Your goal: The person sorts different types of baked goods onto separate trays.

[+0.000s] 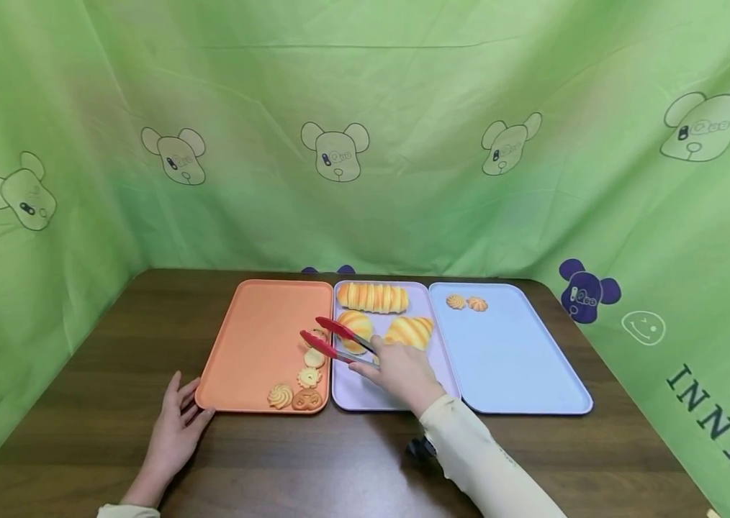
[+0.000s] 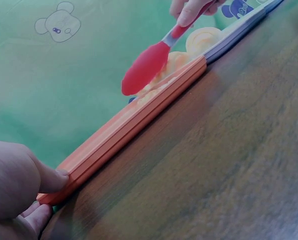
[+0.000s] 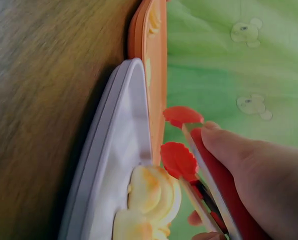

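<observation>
My right hand (image 1: 406,370) grips a pair of tongs (image 3: 207,172) with red tips. The tips are spread apart and reach over the right edge of the orange tray (image 1: 261,331), above a cookie (image 1: 317,335) partly hidden by them. Nothing shows between the tips. Along that edge lie a pale round cookie (image 1: 314,358), a flower-shaped cookie (image 1: 309,377), a pretzel-shaped cookie (image 1: 307,399) and a swirl cookie (image 1: 281,396). At the tray's near left corner, my left hand (image 1: 173,428) holds the rim, thumb (image 2: 54,179) on the front side, fingers round the left side.
The lilac tray (image 1: 355,396) in the middle carries a long bread roll (image 1: 373,297), a rounded bread (image 1: 353,324) and a squarish striped bread (image 1: 410,329). On the blue tray (image 1: 514,360) at right lie two cookies (image 1: 456,301). A green curtain (image 1: 404,223) hangs behind the brown table (image 1: 274,467).
</observation>
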Demonstrator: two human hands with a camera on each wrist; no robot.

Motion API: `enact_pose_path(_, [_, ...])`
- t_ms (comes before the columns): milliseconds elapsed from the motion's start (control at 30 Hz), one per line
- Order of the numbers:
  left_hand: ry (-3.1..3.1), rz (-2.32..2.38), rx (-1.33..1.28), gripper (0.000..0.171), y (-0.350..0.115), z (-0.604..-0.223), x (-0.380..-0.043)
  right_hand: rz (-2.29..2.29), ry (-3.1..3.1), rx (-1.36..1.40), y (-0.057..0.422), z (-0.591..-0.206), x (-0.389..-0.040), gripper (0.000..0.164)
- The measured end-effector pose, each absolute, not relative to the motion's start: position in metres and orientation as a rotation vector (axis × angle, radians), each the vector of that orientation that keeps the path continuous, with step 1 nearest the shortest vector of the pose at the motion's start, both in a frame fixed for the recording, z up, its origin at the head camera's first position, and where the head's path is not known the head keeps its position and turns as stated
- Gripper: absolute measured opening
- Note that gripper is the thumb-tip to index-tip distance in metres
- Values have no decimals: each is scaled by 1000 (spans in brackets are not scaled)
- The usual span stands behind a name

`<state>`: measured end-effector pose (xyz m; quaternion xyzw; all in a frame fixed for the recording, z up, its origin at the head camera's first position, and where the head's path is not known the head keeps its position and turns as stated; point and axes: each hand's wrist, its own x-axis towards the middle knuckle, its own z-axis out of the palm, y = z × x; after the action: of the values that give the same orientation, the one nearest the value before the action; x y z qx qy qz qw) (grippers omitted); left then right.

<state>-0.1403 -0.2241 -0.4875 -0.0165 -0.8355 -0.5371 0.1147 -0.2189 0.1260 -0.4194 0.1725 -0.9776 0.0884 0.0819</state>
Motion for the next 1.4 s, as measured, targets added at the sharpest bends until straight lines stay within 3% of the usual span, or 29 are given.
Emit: enact_pose_path(1400, [-2500,-1586,-36,88,-227,-485,-142,47,-3003,464,99,-394,-224,47])
